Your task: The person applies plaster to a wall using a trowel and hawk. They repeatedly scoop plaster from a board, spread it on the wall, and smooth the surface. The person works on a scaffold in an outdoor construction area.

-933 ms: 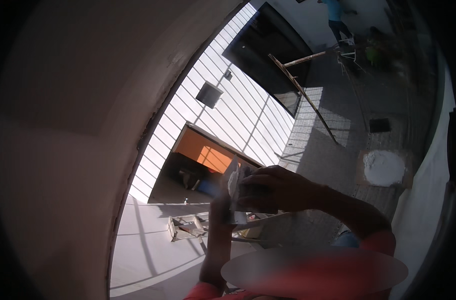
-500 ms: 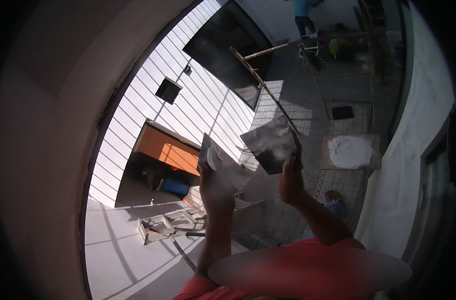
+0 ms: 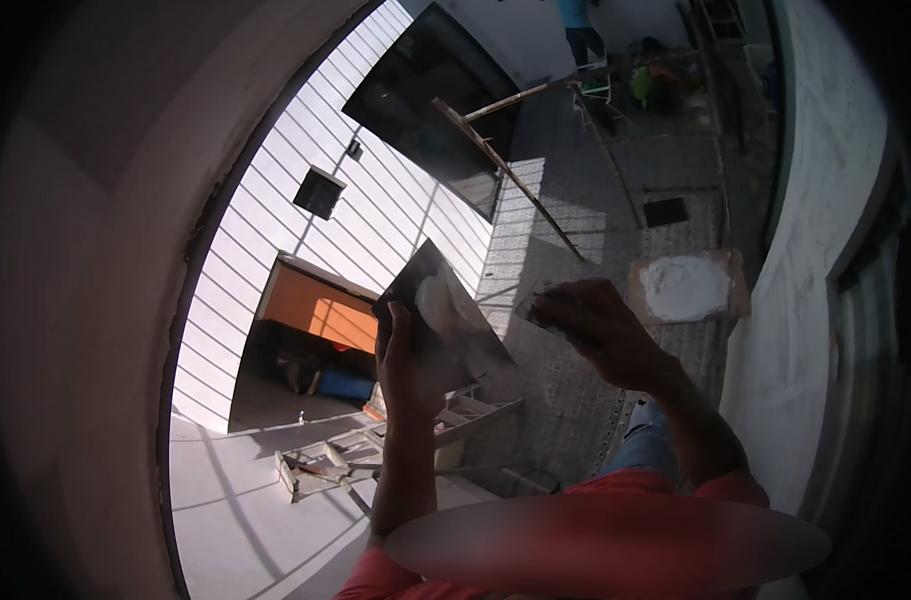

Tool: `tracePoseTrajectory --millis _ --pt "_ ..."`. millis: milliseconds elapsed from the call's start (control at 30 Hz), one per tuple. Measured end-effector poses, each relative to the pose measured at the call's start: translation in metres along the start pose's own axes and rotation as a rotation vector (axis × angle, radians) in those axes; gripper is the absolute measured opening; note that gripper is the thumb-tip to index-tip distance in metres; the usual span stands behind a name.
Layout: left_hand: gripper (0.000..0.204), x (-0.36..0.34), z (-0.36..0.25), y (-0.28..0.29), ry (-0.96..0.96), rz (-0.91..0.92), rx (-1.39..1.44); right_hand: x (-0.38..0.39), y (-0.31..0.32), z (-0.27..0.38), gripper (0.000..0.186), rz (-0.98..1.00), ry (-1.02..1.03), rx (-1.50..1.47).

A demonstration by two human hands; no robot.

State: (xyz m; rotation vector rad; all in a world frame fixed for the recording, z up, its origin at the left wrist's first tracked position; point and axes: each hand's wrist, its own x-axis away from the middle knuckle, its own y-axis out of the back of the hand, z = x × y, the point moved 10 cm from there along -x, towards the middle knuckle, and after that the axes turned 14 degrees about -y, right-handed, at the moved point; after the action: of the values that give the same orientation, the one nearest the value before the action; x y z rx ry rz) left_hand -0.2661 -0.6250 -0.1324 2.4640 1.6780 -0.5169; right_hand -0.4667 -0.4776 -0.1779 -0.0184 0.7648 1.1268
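Note:
My left hand point(image 3: 407, 365) is closed on a wide, flat plastering trowel point(image 3: 475, 335), its thumb lying along one edge. A smear of white paste point(image 3: 437, 300) lies across the face of that dark, roughly square blade. To the right, my right hand point(image 3: 610, 335) is closed round a second plastering trowel point(image 3: 537, 306). That one is turned so only a small part shows beside the fingers; the hand hides the rest. The two trowels are apart. Below and right, a brown board point(image 3: 638, 310) on the floor carries a mound of white paste point(image 3: 687, 287).
A wooden trestle frame point(image 3: 505, 160) stands ahead. One person point(image 3: 580, 35) is up on a small stand at the back, with another crouching person point(image 3: 650, 85) beside. A ladder point(image 3: 345, 460) is at lower left. White walls point(image 3: 805, 230) flank the paved floor.
My right hand has rolled over, turning its trowel from face-on to nearly edge-on. My left trowel has risen slightly and shows more of its face. The whole view has shifted a little.

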Motion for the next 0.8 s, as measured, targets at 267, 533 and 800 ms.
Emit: tracePoseTrajectory --millis 267,533,800 --pt "0.039 -0.010 -0.064 -0.021 -0.226 0.000 -0.237 -0.048 0.006 0.080 0.065 0.179 0.354 0.280" --pt "0.046 -0.018 -0.110 0.089 -0.426 -0.380 -0.379 -0.120 0.040 0.080 0.043 -0.207 0.376 0.094" --pt "0.054 0.038 -0.034 0.194 -0.232 -0.345 -0.283 -0.273 0.074 0.042 0.037 -0.641 -0.137 -0.933"
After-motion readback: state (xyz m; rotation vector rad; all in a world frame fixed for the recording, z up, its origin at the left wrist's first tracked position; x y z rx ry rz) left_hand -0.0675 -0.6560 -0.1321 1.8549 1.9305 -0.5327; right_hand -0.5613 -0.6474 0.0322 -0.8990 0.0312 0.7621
